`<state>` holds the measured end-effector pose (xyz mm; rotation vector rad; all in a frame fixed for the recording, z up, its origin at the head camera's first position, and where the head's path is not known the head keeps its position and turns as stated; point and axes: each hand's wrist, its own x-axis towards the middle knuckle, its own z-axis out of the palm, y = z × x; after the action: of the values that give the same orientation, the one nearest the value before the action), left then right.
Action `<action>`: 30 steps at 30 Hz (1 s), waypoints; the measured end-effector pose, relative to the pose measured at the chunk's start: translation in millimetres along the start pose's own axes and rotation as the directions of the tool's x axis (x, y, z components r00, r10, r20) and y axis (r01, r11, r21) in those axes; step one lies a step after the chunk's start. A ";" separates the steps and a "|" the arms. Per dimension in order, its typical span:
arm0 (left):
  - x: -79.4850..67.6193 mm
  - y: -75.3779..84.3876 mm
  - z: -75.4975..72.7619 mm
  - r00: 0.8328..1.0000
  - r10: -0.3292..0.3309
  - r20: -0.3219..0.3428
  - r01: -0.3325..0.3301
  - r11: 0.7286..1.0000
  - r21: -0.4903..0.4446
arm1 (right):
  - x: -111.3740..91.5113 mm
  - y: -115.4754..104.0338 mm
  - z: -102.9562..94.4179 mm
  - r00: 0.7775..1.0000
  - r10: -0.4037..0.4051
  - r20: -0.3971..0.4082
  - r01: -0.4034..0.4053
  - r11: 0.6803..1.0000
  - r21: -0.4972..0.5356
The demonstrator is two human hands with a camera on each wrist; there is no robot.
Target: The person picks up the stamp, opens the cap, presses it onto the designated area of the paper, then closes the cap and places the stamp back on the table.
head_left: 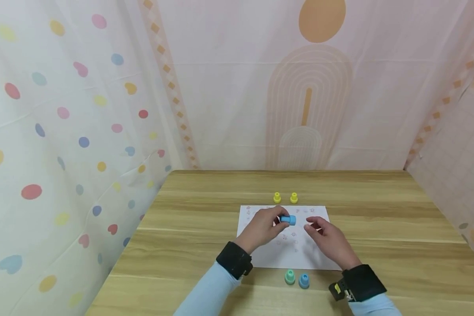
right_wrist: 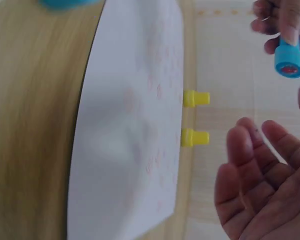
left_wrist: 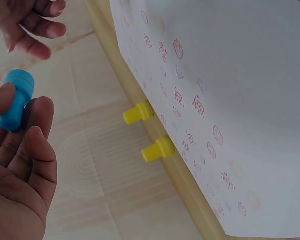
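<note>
A small blue toy stamp [head_left: 290, 220] lies sideways between the thumb and fingers of my left hand [head_left: 260, 227], held above a white sheet of paper [head_left: 274, 259]. Its reddish printing face [right_wrist: 289, 70] shows in the right wrist view, pointing away from the left fingers. My right hand [head_left: 332, 242] hovers just to the right of the stamp, fingers loosely bent and apart from it, holding nothing. Small prints [left_wrist: 198, 105], mostly red with some faint purple and orange, are scattered over the paper.
Two yellow stamps [head_left: 277, 198] [head_left: 294, 198] stand upright beyond the paper's far edge. Nearer me, a green stamp [head_left: 290, 277] and another blue stamp [head_left: 304, 281] stand side by side. Everything rests on a wooden table [head_left: 181, 245], with patterned curtains [head_left: 229, 87] hanging behind it.
</note>
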<state>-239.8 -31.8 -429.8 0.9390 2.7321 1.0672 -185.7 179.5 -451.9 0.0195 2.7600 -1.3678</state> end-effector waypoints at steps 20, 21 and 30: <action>-12.6 5.4 -8.9 0.994 -0.022 0.110 -0.009 0.963 0.271 | -5.8 -4.1 1.8 0.993 -0.121 -0.009 0.096 0.836 -0.540; -13.7 5.5 -8.9 0.992 -0.028 0.123 -0.008 0.959 0.283 | -5.6 -3.9 2.1 0.993 -0.119 -0.006 0.096 0.831 -0.548; -22.7 8.5 -7.3 0.953 -0.149 0.263 0.051 0.937 0.346 | -4.7 -3.1 3.5 0.996 -0.084 0.008 0.075 0.829 -0.554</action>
<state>-219.0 -44.0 -422.4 0.8929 2.7213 0.4109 -180.9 174.9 -451.3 -0.1142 3.0854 -0.5207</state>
